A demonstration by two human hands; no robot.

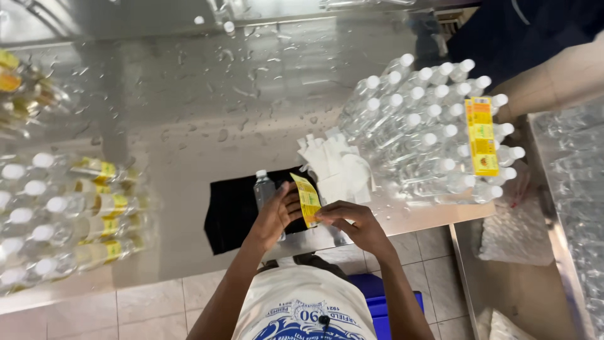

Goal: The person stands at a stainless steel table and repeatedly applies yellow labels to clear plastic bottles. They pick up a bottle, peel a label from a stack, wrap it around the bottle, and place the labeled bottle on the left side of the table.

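My left hand (275, 216) grips a small clear plastic bottle (263, 187) with a white cap, lying over a black mat (231, 211) on the wet steel table (189, 113). My right hand (353, 221) pinches a yellow label (307, 199) and holds it against the bottle's side. Just beyond my hands lies a heap of white backing papers (336, 165).
A big pile of unlabelled white-capped bottles (418, 135) lies at the right, with a strip of yellow labels (483, 135) on it. Another person's arm (553, 79) reaches in at top right. Labelled bottles (69, 214) lie in rows at the left. A blue crate (380, 299) sits below.
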